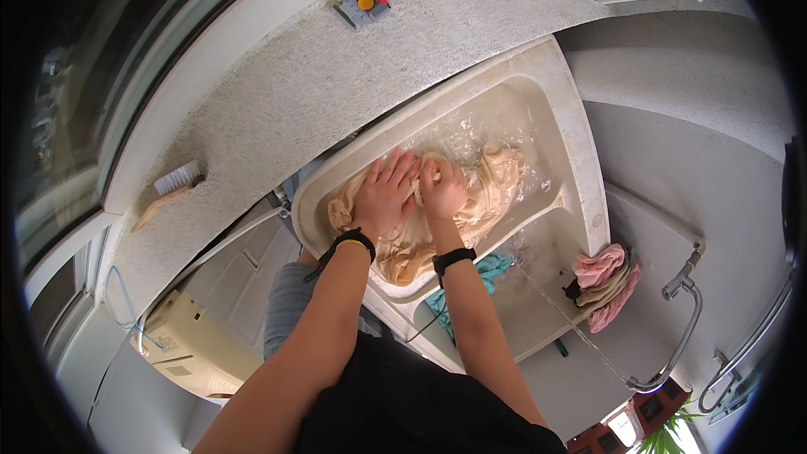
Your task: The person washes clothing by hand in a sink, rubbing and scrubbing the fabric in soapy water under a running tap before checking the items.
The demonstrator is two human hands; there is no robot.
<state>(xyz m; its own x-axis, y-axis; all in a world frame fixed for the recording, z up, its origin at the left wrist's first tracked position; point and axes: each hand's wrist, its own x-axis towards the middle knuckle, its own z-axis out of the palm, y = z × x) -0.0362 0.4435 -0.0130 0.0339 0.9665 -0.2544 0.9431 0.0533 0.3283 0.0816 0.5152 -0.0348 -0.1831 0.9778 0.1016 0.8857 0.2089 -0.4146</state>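
A wet, pale orange cloth (498, 180) lies bunched in the large basin of a white laundry sink (577, 157). My left hand (386, 192) presses flat on the cloth, fingers stretched out. Close beside it, my right hand (444, 189) is curled around a fold of the same cloth. Shallow, rippling water (466, 120) covers the basin floor beyond the fabric. Part of the cloth is hidden under both hands. A teal cloth (495, 270) sits in the smaller compartment, partly behind my right forearm.
Water runs from a metal tap (684, 334) into the smaller compartment. Pink and beige cloths (605, 287) hang over the sink's right edge. A wooden-handled brush (170, 189) and grey toy-brick pieces (369, 1) lie on the ledge (277, 101). A cream appliance (195, 347) stands at left.
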